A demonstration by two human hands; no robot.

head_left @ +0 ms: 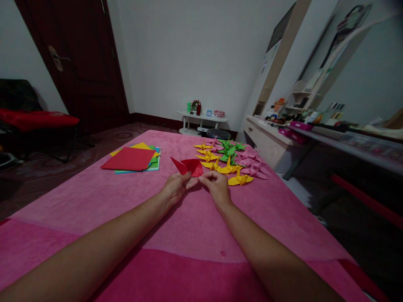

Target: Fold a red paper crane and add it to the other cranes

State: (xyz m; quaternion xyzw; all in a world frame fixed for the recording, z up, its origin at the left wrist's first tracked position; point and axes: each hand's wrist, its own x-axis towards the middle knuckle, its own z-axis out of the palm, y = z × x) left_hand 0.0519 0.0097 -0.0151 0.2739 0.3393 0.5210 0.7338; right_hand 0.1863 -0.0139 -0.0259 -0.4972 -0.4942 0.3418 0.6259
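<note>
Red paper point(194, 167), best held softly, is pinched by left hand point(177, 185) and right hand point(218, 186) inside the edges of the pink cloth point(195, 224).

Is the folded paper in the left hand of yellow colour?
No, the folded paper held in the left hand is red.

Dim light over this room, with a plain pale wall point(189, 50) across the back and dark skirting point(166, 121) along its foot! Left side, a dark wooden door point(86, 54) with a metal handle point(56, 58), a red-seated chair point(40, 118) near it on patterned floor point(124, 136). Far end, a low white stand point(204, 117); over right, a cluttered dresser point(269, 136) and a large arched mirror point(362, 71)!
</note>
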